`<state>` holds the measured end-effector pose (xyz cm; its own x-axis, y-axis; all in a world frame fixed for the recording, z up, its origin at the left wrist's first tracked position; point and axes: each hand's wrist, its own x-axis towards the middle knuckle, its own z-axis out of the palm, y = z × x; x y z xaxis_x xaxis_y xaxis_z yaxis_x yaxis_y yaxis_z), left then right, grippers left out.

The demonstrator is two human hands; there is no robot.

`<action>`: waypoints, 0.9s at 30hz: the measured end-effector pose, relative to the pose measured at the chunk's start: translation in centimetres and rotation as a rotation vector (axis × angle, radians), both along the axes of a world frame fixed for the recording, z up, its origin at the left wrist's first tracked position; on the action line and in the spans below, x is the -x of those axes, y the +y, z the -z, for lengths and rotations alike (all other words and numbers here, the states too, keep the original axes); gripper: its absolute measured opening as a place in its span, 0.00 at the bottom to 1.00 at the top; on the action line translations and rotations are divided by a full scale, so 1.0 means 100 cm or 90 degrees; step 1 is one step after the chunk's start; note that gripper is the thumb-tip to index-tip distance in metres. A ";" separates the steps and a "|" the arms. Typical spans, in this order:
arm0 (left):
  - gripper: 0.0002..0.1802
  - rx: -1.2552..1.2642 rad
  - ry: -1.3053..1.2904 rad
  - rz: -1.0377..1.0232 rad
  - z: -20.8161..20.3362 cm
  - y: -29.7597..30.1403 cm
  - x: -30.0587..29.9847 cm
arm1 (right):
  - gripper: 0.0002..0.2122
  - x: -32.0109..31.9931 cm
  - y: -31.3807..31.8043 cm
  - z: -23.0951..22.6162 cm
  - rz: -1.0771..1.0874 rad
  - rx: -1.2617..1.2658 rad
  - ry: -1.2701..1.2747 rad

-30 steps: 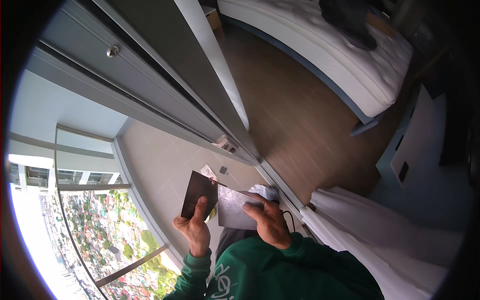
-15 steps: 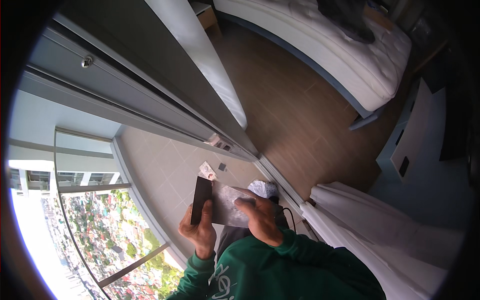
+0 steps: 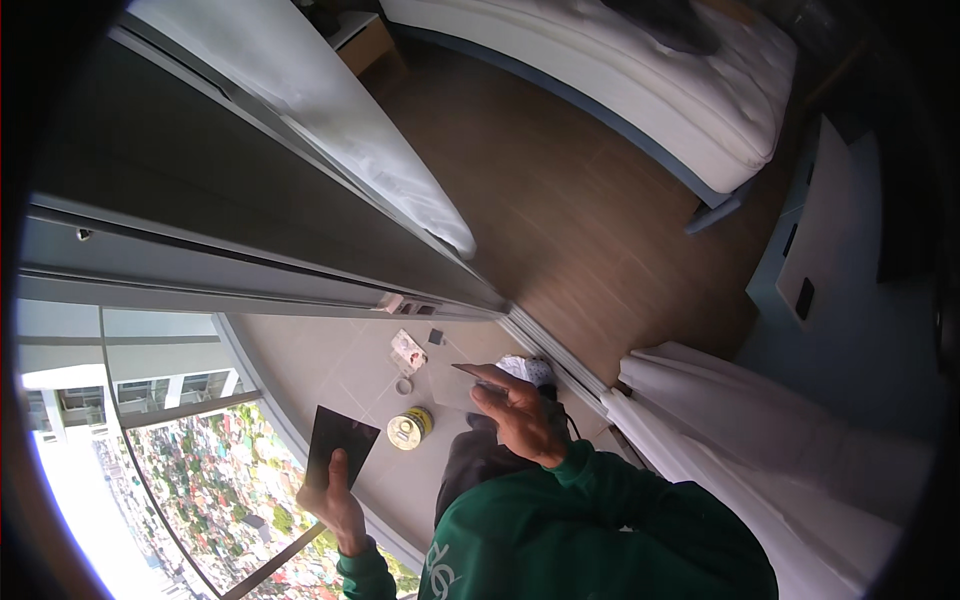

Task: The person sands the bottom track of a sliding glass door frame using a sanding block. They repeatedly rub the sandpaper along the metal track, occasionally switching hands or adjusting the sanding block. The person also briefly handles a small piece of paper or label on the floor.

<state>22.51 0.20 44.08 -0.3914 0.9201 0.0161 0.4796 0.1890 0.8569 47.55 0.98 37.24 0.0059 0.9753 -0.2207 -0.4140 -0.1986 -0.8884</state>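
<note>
My left hand [image 3: 335, 505] is closed on a dark, stiff-looking rectangular sheet [image 3: 340, 447], with the thumb flat on its face. To its right, my right hand [image 3: 522, 415] pinches a thin, pale, see-through sheet [image 3: 447, 388] between thumb and fingers. This sheet is hard to make out against the floor tiles. The two sheets are well apart. Below and between my hands, a round tin [image 3: 408, 428] with a yellow rim stands on the balcony floor.
Beyond the tin lie a small ring-shaped thing [image 3: 403, 385], a printed packet [image 3: 408, 350] and a small dark square [image 3: 436, 337]. A sliding-door track [image 3: 555, 350] divides balcony from room. White curtains [image 3: 690, 400] hang right; a glass railing [image 3: 170, 415] stands left. A mattress [image 3: 640, 90] lies far off.
My left hand has moved left and down with the dark sheet, away from the other sheet. The pale sheet in my right hand has tilted. The tin has come into view.
</note>
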 end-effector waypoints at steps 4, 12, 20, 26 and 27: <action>0.19 -0.018 -0.167 -0.118 0.006 -0.008 0.022 | 0.15 0.007 0.018 0.039 0.126 -0.177 -0.150; 0.25 0.048 -0.222 -0.119 0.014 -0.022 0.033 | 0.14 0.019 0.035 0.059 0.192 -0.198 -0.196; 0.19 0.029 -0.171 -0.123 0.007 -0.020 0.010 | 0.15 0.026 0.045 0.078 0.211 -0.186 -0.253; 0.19 0.055 -0.170 -0.087 0.005 -0.020 0.004 | 0.18 0.031 0.054 0.083 0.252 -0.197 -0.295; 0.19 0.053 -0.167 -0.095 0.006 -0.021 0.005 | 0.20 0.032 0.055 0.084 0.269 -0.206 -0.307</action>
<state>21.97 -1.92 43.44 -0.5035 0.8459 -0.1758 0.2064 0.3154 0.9262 44.36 6.52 28.80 0.4219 0.8841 0.2011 0.0566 0.1957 -0.9790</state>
